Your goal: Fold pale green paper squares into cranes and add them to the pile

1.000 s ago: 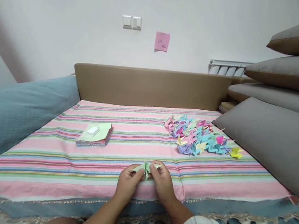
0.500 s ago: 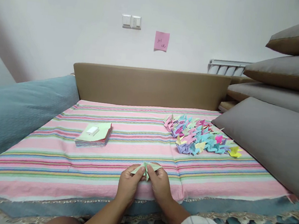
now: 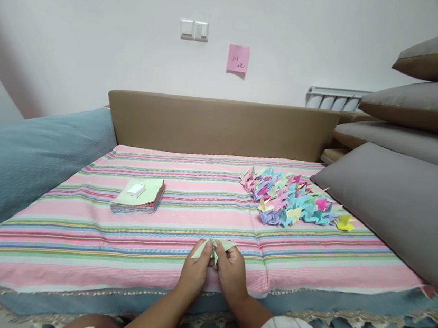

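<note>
A pale green folded paper crane (image 3: 226, 244) is pinched between both my hands, above the front of the striped cloth (image 3: 211, 224). My left hand (image 3: 195, 270) grips its left part with the thumb pressed near the middle. From the other side my right hand (image 3: 231, 274) holds it, thumb also near the centre. Two wing-like flaps spread out to left and right; the lower part is partly hidden by my fingers. Several finished paper cranes (image 3: 294, 200) in many colours lie grouped at the right. Farther left stands a stack of square paper (image 3: 138, 199), a light green sheet on top.
A small white block (image 3: 136, 190) rests on the paper stack. Grey cushions (image 3: 401, 202) are piled at the right, and a blue covered armrest (image 3: 43, 164) runs along the left. Behind the cloth rises a brown backrest (image 3: 223, 129). A pink note (image 3: 238, 59) hangs on the wall.
My left hand has shifted slightly right, closer to my right hand. The left thumb now lies over the paper's middle, and the flaps look a little more opened out.
</note>
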A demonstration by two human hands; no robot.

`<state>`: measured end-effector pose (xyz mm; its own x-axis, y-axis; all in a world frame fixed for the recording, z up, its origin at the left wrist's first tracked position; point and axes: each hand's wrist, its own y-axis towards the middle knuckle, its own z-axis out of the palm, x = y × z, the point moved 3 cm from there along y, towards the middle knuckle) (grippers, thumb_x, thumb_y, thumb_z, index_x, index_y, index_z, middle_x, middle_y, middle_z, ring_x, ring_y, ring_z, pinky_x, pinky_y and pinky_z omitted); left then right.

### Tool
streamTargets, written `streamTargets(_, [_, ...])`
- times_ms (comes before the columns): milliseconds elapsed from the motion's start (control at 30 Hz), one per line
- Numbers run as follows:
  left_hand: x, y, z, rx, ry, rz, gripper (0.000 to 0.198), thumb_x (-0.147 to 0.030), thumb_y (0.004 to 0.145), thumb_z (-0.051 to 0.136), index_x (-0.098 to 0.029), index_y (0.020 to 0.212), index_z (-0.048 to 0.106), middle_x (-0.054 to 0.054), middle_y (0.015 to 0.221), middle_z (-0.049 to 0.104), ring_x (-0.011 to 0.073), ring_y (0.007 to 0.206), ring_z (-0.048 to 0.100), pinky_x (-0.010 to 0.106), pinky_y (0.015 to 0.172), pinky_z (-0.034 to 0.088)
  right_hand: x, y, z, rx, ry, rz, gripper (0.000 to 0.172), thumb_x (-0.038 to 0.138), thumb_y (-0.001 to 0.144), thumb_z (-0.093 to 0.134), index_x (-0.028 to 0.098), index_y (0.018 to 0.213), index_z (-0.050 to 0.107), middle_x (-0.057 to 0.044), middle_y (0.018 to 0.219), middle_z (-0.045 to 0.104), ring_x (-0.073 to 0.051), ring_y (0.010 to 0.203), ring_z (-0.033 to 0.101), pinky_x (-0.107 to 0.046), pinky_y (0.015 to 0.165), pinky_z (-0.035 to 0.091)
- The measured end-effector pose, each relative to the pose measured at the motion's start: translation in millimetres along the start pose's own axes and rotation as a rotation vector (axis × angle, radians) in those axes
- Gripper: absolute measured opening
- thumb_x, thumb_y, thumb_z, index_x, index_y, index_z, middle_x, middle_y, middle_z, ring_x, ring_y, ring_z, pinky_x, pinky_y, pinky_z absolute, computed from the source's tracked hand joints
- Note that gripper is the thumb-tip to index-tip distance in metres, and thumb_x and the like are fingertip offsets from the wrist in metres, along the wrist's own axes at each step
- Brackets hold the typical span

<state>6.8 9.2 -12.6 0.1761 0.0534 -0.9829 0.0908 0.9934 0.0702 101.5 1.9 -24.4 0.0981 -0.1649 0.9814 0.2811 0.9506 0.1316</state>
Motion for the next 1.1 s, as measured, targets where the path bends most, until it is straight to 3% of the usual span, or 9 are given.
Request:
streamTargets(133, [-9, 4, -4.2, 0.044, 0.16, 0.118, 0.039, -0.057, 0.075, 0.055, -0.019, 0.068, 0.059, -0.001, 0.065, 0.055, 0.0149, 0.065, 0.049, 0.024, 0.066, 0.04, 1, 0, 2, 0.048, 0.019, 0.063, 0.04, 0.059, 0.074, 0.056, 0.019, 0.072, 0.054, 0.006, 0.047, 0.043, -0.01, 0.042, 0.04, -0.023, 0.042, 0.033])
streamTargets(267, [-6, 5, -6.1, 0.052, 0.157, 0.108, 0.037, -0.055, 0.078, 0.053, -0.018, 0.069, 0.058, -0.001, 0.066, 0.054, 0.0137, 0.065, 0.047, 0.023, 0.065, 0.039, 3, 1, 1, 0.037, 0.006, 0.031, 0.041, 0.06, 0.073, 0.057, 0.019, 0.068, 0.053, 0.005, 0.046, 0.044, -0.012, 0.045, 0.042, -0.024, 0.045, 0.034])
streamTargets(400, [0, 4, -4.0, 0.055, 0.038, 0.038, 0.034, -0.05, 0.078, 0.057, -0.017, 0.072, 0.06, -0.002, 0.065, 0.055, 0.0121, 0.064, 0.048, 0.022, 0.064, 0.039, -1, 2, 0, 0.02, 0.038, 0.028, 0.039, 0.057, 0.072, 0.059, 0.019, 0.065, 0.052, 0.004, 0.048, 0.047, -0.011, 0.046, 0.042, -0.024, 0.045, 0.034])
streamTargets(533, [6, 4, 1.8, 0.077, -0.258, -0.121, 0.031, -0.046, 0.077, 0.06, -0.015, 0.08, 0.062, 0.0, 0.069, 0.061, 0.0125, 0.064, 0.054, 0.024, 0.064, 0.044, -11, 4, 1, -0.022, 0.218, 0.17, 0.042, 0.055, 0.071, 0.062, 0.019, 0.058, 0.044, 0.008, 0.04, 0.039, -0.006, 0.037, 0.031, -0.021, 0.038, 0.026])
streamTargets(667, [8, 2, 6.2, 0.073, -0.436, -0.254, 0.033, -0.044, 0.076, 0.063, -0.01, 0.076, 0.063, 0.005, 0.061, 0.062, 0.0156, 0.06, 0.059, 0.027, 0.061, 0.048, -14, 4, 3, -0.039, 0.407, 0.275, 0.041, 0.049, 0.067, 0.068, 0.019, 0.056, 0.043, 0.009, 0.038, 0.04, -0.004, 0.035, 0.03, -0.018, 0.036, 0.022])
streamTargets(867, [8, 1, 5.6, 0.032, -0.552, -0.376, 0.029, -0.036, 0.079, 0.061, -0.008, 0.077, 0.065, 0.008, 0.061, 0.063, 0.0171, 0.061, 0.061, 0.029, 0.063, 0.051, -11, 4, 4, -0.047, 0.527, 0.357, 0.038, 0.045, 0.062, 0.073, 0.016, 0.059, 0.048, 0.006, 0.043, 0.047, -0.004, 0.037, 0.035, -0.016, 0.035, 0.022])
streamTargets(1100, [10, 2, 4.6, 0.068, -0.542, -0.368, 0.031, -0.038, 0.079, 0.061, -0.007, 0.078, 0.065, 0.008, 0.063, 0.064, 0.0178, 0.064, 0.062, 0.029, 0.063, 0.051, -9, 5, 5, -0.022, 0.579, 0.391, 0.039, 0.046, 0.06, 0.075, 0.016, 0.063, 0.049, 0.007, 0.043, 0.046, -0.003, 0.037, 0.035, -0.015, 0.036, 0.024])
